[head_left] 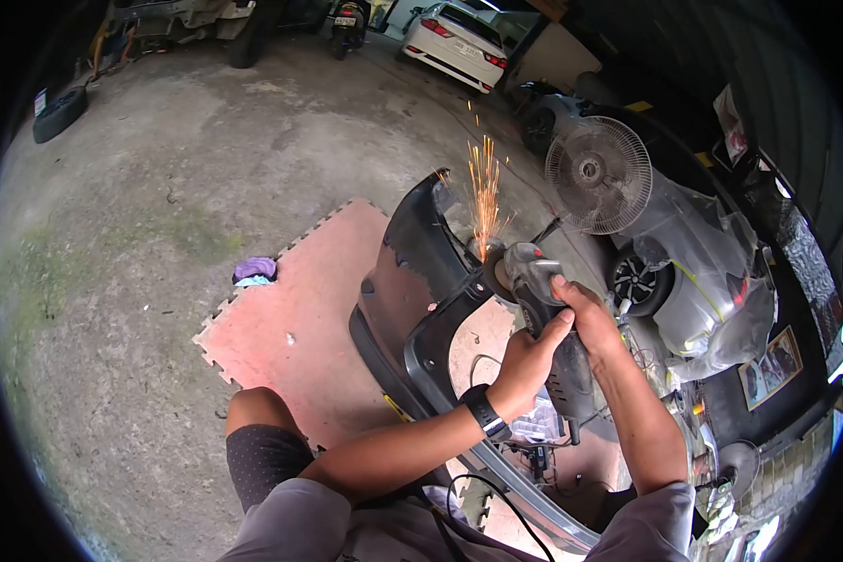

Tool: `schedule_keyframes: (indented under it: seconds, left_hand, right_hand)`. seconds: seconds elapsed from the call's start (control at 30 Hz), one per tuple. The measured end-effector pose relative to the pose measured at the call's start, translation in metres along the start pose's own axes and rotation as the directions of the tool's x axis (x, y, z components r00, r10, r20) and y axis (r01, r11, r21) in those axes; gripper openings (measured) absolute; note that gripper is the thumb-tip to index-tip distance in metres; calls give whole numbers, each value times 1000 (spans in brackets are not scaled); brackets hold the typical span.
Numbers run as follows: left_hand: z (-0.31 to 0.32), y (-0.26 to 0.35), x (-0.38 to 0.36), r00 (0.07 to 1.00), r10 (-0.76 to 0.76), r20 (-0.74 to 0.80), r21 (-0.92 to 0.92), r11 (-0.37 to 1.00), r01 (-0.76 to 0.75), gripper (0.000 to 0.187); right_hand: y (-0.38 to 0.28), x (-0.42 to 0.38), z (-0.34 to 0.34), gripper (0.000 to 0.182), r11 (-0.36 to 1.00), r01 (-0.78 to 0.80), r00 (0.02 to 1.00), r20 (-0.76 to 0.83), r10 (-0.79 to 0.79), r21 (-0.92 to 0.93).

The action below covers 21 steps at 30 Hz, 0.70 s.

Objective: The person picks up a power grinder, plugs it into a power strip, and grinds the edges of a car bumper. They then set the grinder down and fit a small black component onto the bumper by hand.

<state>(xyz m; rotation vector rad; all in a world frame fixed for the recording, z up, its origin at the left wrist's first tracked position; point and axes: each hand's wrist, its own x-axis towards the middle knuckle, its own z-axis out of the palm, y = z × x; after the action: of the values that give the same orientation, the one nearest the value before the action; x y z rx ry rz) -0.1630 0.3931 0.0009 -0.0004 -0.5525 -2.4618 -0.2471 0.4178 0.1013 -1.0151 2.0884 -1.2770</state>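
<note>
My left hand (528, 365), with a black watch on its wrist, is closed around the body of a dark angle grinder (569, 377). Higher up, toward the grinder's head, my right hand (585, 314) grips the same tool with its thumb laid along it. The grinder's disc (502, 273) meets the edge of a black car bumper (412, 245), and orange sparks (484, 192) shoot up and away from there. The bumper stands on edge and curves down past my left forearm; its lower part is partly hidden by my arms.
Pink foam mats (295, 323) lie on the concrete floor (159, 244), with a purple and blue cloth bundle (255, 272) at their edge. A fan (598, 175) stands ahead right, near a plastic-covered car (693, 272). A black cable (496, 503) runs by my lap. A white car (457, 45) is parked farther off.
</note>
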Motion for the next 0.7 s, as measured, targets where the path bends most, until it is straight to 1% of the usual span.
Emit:
schedule_keyframes:
  seconds: [0.13,0.23,0.3,0.43,0.63,0.7]
  left_hand:
    - [-6,-2,4,1000,-5,17,6,1000,5,53]
    - [-7,-3,7,1000,11,-3,27,1000,-11,54]
    - [-4,3,4,1000,9,13,-11,1000,-9,55]
    - [-7,-2,5,1000,-4,8,-3,1000,5,54]
    - [-6,0,3,1000,11,18,-15,1000,-11,51]
    - [-8,4,4,999,-23,32,19,1000,22,45]
  right_hand:
    - [-1,2,1,52,1000,-13,1000,7,13,-8]
    - [-1,5,3,52,1000,-9,1000,4,9,-16]
    - [0,6,3,52,1000,0,1000,2,0,-19]
    - [1,2,3,52,1000,-3,1000,-7,3,-20]
    - [-2,0,4,52,1000,-8,1000,-13,7,-30]
    - [-6,1,7,53,999,-12,1000,-17,11,-42]
